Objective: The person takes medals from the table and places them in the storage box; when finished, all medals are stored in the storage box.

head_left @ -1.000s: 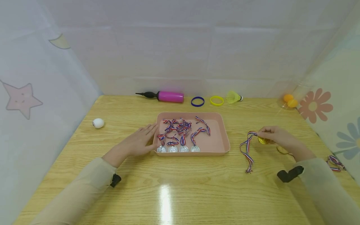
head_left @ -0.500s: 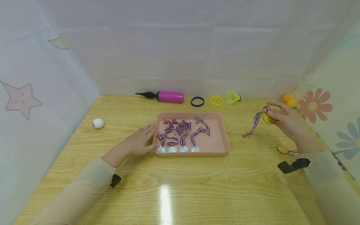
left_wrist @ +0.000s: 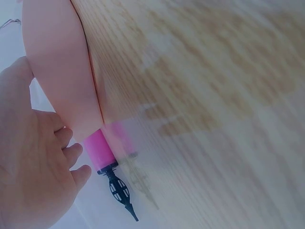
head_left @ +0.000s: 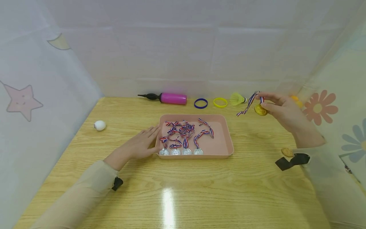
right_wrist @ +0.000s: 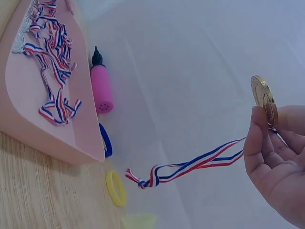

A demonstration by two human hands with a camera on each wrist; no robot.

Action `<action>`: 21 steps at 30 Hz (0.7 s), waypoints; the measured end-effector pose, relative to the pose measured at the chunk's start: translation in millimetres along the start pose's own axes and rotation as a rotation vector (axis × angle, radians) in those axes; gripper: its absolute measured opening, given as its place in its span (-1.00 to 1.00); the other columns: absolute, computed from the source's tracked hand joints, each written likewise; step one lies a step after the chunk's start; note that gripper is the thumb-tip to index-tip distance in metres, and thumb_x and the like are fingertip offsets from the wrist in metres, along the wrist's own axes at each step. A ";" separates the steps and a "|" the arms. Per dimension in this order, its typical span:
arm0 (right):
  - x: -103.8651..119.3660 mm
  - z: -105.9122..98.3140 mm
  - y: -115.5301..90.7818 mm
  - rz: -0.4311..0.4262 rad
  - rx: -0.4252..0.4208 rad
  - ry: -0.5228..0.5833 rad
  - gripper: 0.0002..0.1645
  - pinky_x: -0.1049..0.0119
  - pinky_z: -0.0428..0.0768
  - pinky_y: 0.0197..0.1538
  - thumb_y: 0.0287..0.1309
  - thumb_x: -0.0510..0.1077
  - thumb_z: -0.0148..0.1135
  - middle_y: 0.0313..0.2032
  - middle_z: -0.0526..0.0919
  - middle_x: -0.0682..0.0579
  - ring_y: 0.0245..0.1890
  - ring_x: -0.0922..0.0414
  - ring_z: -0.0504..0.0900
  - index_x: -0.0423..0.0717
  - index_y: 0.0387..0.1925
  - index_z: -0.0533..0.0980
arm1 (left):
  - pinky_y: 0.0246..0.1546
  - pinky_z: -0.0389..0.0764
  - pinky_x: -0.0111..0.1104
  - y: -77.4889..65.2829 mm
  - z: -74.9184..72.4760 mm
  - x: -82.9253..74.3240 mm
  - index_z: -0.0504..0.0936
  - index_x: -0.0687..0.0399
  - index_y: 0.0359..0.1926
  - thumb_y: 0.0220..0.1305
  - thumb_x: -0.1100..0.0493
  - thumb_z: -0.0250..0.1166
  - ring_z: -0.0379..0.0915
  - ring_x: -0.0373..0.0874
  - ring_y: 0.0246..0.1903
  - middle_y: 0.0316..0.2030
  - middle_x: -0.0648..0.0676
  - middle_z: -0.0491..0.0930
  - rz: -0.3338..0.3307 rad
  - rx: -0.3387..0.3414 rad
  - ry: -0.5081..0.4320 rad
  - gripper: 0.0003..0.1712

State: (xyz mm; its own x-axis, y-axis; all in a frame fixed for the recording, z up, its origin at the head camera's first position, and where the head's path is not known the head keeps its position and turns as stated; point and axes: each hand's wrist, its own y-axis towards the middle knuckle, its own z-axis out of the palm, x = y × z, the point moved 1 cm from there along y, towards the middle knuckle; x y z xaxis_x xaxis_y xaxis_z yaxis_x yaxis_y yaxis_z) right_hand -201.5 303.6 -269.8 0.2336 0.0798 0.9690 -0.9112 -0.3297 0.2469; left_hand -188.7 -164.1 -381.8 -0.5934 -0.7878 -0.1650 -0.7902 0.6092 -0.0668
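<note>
My right hand (head_left: 281,111) is raised above the table's back right part and pinches a gold medal (head_left: 260,110) by its edge. The medal's red, white and blue ribbon (right_wrist: 200,162) trails off to the left in the head view. My left hand (head_left: 144,142) touches the left wall of a pink tray (head_left: 218,140), its fingers laid along that side. Inside the tray, several silver medals (head_left: 187,152) line the near wall, their striped ribbons (head_left: 186,128) bunched behind them. A second gold medal (head_left: 287,152) lies on the table near the right sleeve, its ribbon hidden.
Along the back edge lie a pink hand pump (head_left: 172,98), a blue wristband (head_left: 201,103), a yellow wristband (head_left: 220,102) and a yellow shuttlecock (head_left: 238,99). Orange balls (head_left: 296,101) are partly hidden behind my right hand. A white ball (head_left: 100,125) sits at the left.
My right hand has lifted the gold medal off the table, carrying it toward the back and then a little left. The left hand and tray stay put.
</note>
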 end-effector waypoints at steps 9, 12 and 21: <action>-3.6 45.3 16.8 0.080 0.115 -0.263 -0.64 0.35 0.48 -0.23 0.25 -0.26 0.09 0.17 0.29 -0.08 -0.38 0.20 0.49 -0.19 0.09 0.44 | 0.28 -0.07 0.00 0.2 0.1 0.3 -0.13 0.29 0.41 0.31 -0.24 -0.04 -0.21 0.16 0.34 0.39 0.23 -0.18 -0.006 0.006 -0.005 -0.08; -9.1 58.6 25.5 0.120 0.126 -0.337 -0.58 0.30 0.48 -0.14 0.25 -0.22 0.11 0.14 0.34 -0.04 -0.35 0.16 0.54 -0.17 0.14 0.41 | 0.29 -0.08 -0.01 0.1 -0.4 0.1 -0.14 0.28 0.41 0.31 -0.24 -0.04 -0.21 0.16 0.34 0.39 0.23 -0.18 -0.010 0.010 -0.008 -0.07; -53.9 86.1 43.6 0.236 0.281 -0.478 -0.45 0.09 0.56 -0.17 0.23 -0.25 0.12 0.07 0.47 -0.15 -0.31 0.08 0.61 -0.12 0.26 0.32 | 0.29 -0.07 -0.01 -1.1 -3.5 -2.6 -0.15 0.27 0.41 0.32 -0.25 -0.06 -0.20 0.17 0.34 0.39 0.24 -0.17 -0.011 0.018 -0.008 -0.08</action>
State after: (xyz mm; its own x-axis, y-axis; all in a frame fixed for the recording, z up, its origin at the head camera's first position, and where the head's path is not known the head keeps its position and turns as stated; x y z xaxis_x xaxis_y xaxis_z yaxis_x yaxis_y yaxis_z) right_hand -224.6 203.9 -311.7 0.2219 -0.4358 0.8723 -0.8478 -0.5281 -0.0482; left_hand -186.9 -163.1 -377.8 -0.5832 -0.7938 -0.1722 -0.7939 0.6019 -0.0860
